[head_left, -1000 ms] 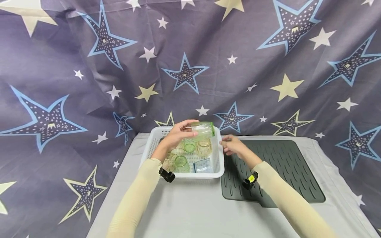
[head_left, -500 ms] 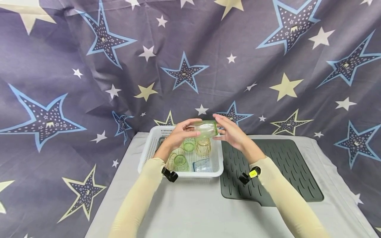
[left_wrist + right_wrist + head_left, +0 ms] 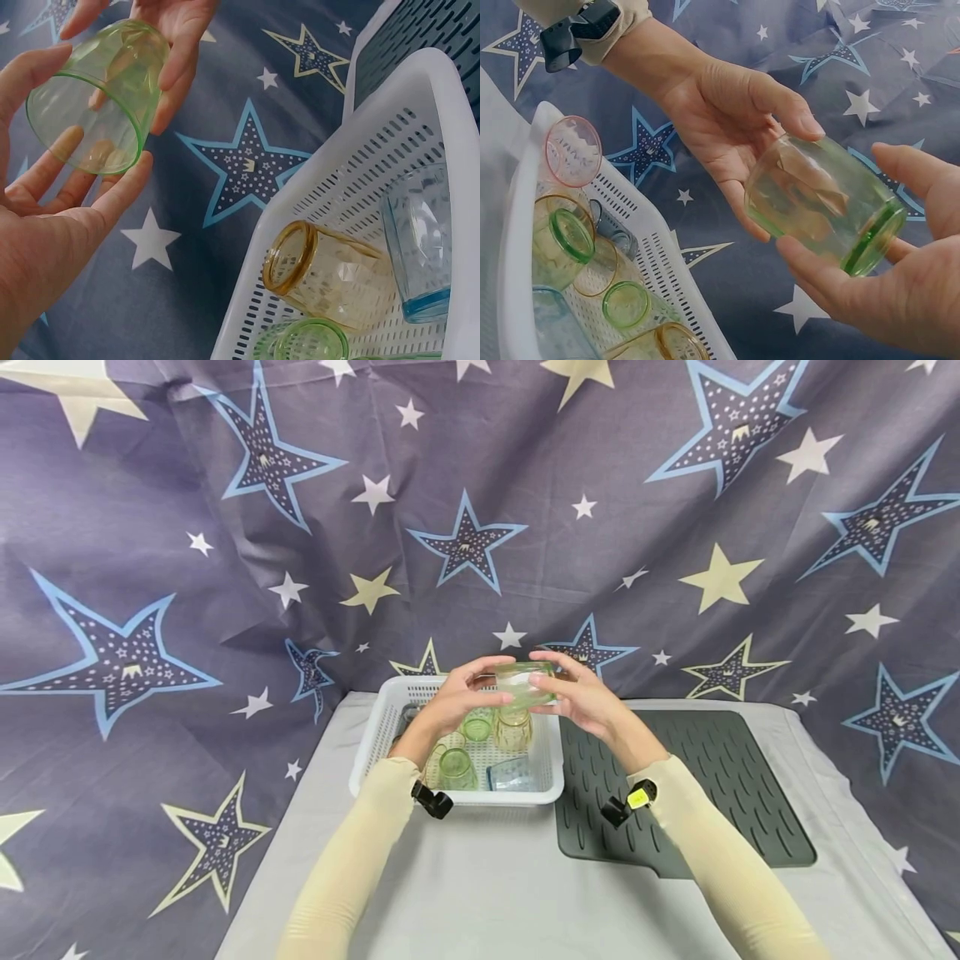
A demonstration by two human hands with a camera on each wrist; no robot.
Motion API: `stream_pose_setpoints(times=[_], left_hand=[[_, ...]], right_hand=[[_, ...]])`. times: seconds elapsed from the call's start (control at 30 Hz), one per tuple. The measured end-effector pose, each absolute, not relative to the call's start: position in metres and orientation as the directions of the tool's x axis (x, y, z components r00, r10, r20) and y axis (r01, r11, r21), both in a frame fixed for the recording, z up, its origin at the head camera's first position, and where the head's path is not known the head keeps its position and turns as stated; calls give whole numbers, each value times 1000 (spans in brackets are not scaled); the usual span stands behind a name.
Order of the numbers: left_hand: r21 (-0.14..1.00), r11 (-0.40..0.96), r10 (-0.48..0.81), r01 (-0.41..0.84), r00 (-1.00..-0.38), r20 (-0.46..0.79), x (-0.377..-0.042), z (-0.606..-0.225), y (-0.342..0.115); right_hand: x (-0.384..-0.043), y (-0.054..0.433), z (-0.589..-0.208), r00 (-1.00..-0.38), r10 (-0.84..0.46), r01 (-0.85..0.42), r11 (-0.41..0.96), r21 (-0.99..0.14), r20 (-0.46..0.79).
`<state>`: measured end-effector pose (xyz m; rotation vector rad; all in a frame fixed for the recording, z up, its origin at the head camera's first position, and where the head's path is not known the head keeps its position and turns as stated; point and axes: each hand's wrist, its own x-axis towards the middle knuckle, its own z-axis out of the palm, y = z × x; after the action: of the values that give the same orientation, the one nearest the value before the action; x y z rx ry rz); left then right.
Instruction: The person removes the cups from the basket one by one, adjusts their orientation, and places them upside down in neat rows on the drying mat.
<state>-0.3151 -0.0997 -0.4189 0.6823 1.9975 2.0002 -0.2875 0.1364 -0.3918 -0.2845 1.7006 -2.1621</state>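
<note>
A green drinking glass (image 3: 523,683) is held on its side above the basket, between both hands. My left hand (image 3: 459,700) grips its rim end, fingers spread around it. In the left wrist view, the glass's open mouth (image 3: 86,124) faces the left palm. My right hand (image 3: 592,697) holds the other end, its fingers curved around the thick base (image 3: 874,238). Below, in the white basket (image 3: 556,777), are an amber glass (image 3: 513,732), a blue glass (image 3: 512,774) lying tilted and green glasses, one (image 3: 457,768) near the front. The left forearm hides part of the basket.
A dark ridged drying mat (image 3: 720,777) lies right of the basket on the grey-covered table (image 3: 495,885). A star-patterned cloth (image 3: 480,468) hangs behind. A pink-rimmed glass (image 3: 573,150) stands at the basket's edge in the right wrist view.
My right hand has moved from beside the basket's right edge up to the green glass and taken hold of its base end. The left hand has kept its grip, shifting slightly right.
</note>
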Motion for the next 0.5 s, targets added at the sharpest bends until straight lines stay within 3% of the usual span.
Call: stream_pose_setpoints(times=[0.5], left_hand=[[984,4,484,179,-861,155,-312,-421,-99]], right_hand=[[-288,137,-398,-915,-399,144,-185,-972,-60]])
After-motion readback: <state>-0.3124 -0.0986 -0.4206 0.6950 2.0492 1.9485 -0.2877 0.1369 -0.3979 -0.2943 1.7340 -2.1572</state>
